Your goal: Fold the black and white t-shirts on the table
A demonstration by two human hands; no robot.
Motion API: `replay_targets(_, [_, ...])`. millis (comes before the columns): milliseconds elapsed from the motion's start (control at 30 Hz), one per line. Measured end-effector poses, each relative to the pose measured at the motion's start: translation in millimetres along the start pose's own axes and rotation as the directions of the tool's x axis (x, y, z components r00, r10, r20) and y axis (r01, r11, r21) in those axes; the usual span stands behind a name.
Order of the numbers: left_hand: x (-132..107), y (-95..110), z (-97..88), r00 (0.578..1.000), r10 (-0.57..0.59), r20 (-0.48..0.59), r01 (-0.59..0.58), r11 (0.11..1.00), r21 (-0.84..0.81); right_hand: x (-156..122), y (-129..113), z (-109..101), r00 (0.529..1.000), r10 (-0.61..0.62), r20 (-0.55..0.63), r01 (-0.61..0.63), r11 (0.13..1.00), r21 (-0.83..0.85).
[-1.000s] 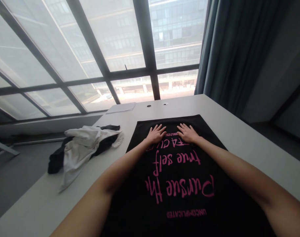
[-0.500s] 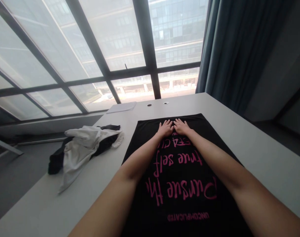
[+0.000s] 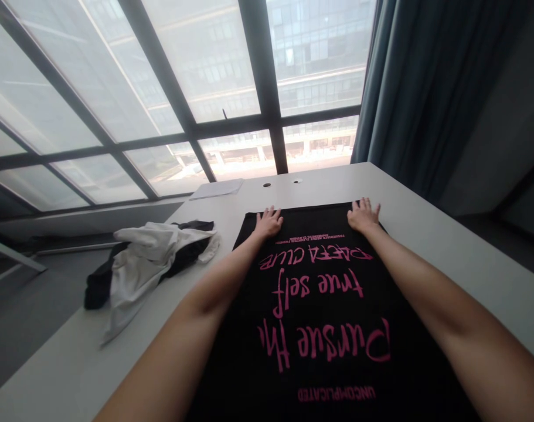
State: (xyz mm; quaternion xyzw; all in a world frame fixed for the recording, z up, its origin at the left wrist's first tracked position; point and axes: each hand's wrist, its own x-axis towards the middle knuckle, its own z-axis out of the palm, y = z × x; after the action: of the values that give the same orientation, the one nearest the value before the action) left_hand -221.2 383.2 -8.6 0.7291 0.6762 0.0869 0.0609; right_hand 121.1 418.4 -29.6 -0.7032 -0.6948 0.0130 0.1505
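Pink-lettered black garment [image 3: 323, 308], seemingly mid-smoothing: left hand [image 3: 269, 223] at its eleven o'clock, right hand [image 3: 364, 215] at one, both spread, unclenched; next calls for even pressure.

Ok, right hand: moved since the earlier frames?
Yes. The right hand has moved rightward, away from the right table hole, and now lies at the far right corner of the black garment.
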Motion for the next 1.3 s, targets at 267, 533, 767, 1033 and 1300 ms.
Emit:
replay_targets(267, [-16.2, 59.0, 30.6, 0.990, 0.141, 0.027, -0.139, 0.988, -0.059, -53.8, -68.9, 11.3, 0.898, -0.383, 0.216, 0.365, 0.923, 0.121])
replay_targets(533, [-93.8, -54.3, -39.0, 0.995, -0.043, -0.087, 0.035, 0.995, -0.094, -85.9, 53.1, -37.6, 0.997, 0.017, -0.080, -0.011, 0.998, 0.065])
replay_targets(767, [-233.4, -1.8, -31.0, 0.989, 0.147, -0.007, -0.146, 0.977, -0.156, -228.0, -0.4, -69.6, 0.968, -0.227, -0.110, 0.245, 0.950, 0.195])
replay_targets(1033, [-382.9, 50.7, -9.5, 0.965, 0.223, 0.140, -0.208, 0.972, -0.114, -379.6, 3.8, -96.2, 0.952, -0.300, 0.058, 0.272, 0.919, 0.284])
replay_targets(1300, [-418.3, 56.2, -15.9, 0.945, 0.326, 0.008, -0.323, 0.938, -0.123, -433.6, 25.6, -105.4, 0.923, -0.384, 0.006, 0.381, 0.917, 0.116])
